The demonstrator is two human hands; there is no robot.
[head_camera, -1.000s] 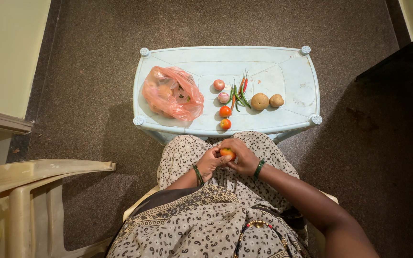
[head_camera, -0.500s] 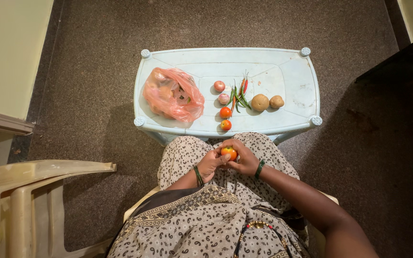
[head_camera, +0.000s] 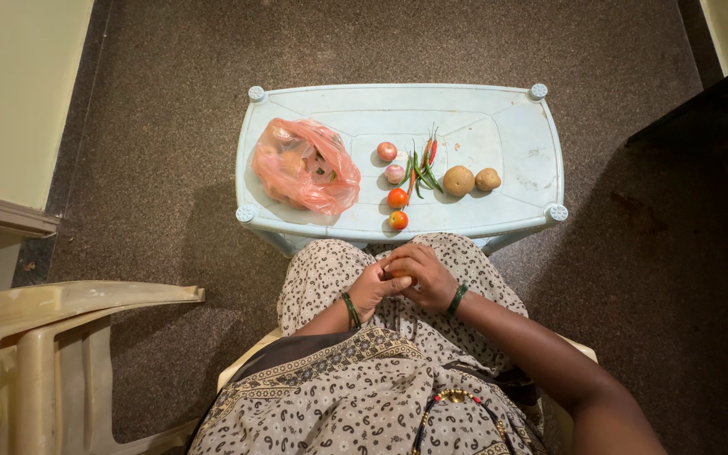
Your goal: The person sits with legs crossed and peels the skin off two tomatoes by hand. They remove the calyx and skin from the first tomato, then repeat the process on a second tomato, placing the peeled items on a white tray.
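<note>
My left hand and my right hand are pressed together over my lap, just below the table's near edge. My right fingers curl over the small orange-red tomato held between both hands, so it is hidden. On the pale blue plastic table lie two tomatoes near the front edge. Behind them are two small pinkish onions. Red and green chillies and two potatoes lie to their right.
A pink plastic bag with more produce inside sits on the table's left part. A cream plastic chair stands at my left. A dark speckled floor surrounds the table, and dark furniture juts in at the right.
The tomato, plainly visible between my hands before, is covered by my right fingers, which have closed over it. The hands stay in the same place above my lap.
</note>
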